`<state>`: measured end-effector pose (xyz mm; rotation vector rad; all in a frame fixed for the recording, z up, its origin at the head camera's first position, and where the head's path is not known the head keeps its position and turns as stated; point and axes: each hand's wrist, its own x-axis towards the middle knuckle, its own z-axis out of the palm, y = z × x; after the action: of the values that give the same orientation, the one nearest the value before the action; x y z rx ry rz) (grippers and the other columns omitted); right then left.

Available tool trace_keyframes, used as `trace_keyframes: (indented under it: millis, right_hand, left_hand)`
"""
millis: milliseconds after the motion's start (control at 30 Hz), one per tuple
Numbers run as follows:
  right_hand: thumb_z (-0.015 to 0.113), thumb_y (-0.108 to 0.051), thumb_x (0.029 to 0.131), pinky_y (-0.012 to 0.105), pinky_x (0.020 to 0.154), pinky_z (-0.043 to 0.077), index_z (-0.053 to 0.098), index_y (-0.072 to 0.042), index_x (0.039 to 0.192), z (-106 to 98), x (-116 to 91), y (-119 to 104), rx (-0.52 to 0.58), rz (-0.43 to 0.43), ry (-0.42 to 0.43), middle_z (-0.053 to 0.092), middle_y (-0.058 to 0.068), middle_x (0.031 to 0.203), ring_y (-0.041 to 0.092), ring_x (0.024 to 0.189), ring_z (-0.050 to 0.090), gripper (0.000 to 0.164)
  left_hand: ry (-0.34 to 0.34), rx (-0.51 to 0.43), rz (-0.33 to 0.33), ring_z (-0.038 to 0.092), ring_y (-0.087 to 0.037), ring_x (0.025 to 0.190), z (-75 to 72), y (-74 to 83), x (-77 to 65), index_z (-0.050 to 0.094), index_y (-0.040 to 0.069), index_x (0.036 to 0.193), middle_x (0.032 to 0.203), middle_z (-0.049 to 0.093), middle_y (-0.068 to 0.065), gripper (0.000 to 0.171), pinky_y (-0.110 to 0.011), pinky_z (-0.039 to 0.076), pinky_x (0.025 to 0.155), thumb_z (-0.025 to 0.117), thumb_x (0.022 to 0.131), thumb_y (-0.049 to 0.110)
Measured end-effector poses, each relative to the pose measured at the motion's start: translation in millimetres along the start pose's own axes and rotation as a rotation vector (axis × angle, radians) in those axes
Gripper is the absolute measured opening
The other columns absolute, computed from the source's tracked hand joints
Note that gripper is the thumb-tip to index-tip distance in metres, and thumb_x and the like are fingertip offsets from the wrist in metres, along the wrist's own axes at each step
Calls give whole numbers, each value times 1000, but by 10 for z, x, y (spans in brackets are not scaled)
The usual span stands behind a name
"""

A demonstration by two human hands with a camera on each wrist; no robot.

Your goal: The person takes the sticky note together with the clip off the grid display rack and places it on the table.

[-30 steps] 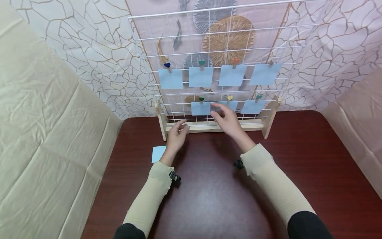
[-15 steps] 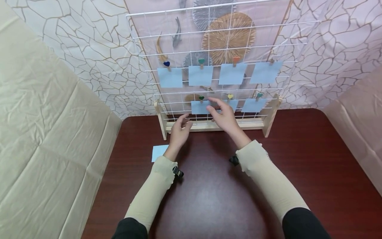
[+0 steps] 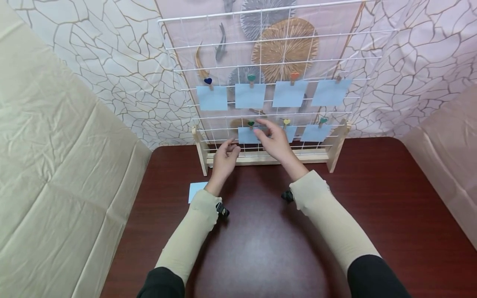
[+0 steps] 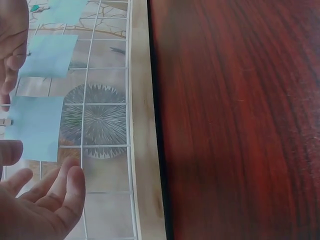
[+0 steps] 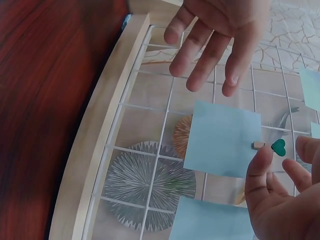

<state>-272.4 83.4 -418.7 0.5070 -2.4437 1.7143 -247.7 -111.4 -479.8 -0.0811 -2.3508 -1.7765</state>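
Note:
A blue card [image 3: 246, 135] hangs on the lower row of a white wire grid, held by a small wooden clothespin [image 5: 279, 147] with a dark green heart. My right hand [image 3: 276, 142] is at the card's right side, its thumb beside the clothespin in the right wrist view, fingers parted. Left of and below the same card, my left hand [image 3: 223, 161] has its fingers loosely bent, with nothing seen between them. In the left wrist view the fingers [image 4: 75, 192] of that hand are near the card's edge; whether they touch it I cannot tell.
The grid [image 3: 223, 68] stands in a wooden base [image 3: 257, 159] on a dark red table [image 3: 261, 240]. More blue cards hang from heart clothespins, several in the upper row [image 3: 250, 96]. One loose blue card [image 3: 196, 190] lies on the table, partly behind the left arm.
My right hand has shifted left, from the card's right edge to partly over it. The left hand has moved slightly right and up toward the card. The hanging cards stay put.

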Motion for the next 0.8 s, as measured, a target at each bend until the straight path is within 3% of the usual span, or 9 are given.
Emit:
trace_keyframes:
  millis: [167, 267, 533, 800]
  right_hand:
    - [62, -23, 109, 32, 58, 51, 58, -9, 151, 52, 54, -9, -53, -7, -7, 65, 17, 131, 36, 72, 63, 44]
    - [61, -24, 109, 35, 61, 50, 58, -11, 151, 74, 74, -15, -82, 4, -11, 58, 13, 146, 25, 73, 62, 44]
    - [61, -25, 109, 35, 59, 46, 60, -10, 149, 92, 124, -29, -123, -2, 9, 60, 13, 143, 20, 64, 54, 42]
    - [60, -22, 110, 34, 63, 46, 63, -8, 145, 141, 194, -40, -132, 4, 18, 63, 15, 141, 20, 68, 54, 39]
  left_hand:
    - [10, -24, -12, 74, -41, 102, 25, 0, 58, 59, -1, 145, 128, 71, -26, 41, -41, 61, 87, 63, 106, 9]
    - [13, -24, -26, 74, -45, 100, 41, 0, 76, 60, 1, 146, 125, 73, -24, 41, -40, 61, 85, 63, 106, 9]
    - [10, 3, -32, 75, -46, 98, 91, 40, 104, 60, 4, 147, 125, 73, -22, 41, -42, 62, 83, 62, 107, 14]
    - [7, -1, -44, 76, -45, 93, 106, 49, 193, 60, 1, 146, 124, 73, -23, 41, -36, 62, 78, 63, 106, 13]
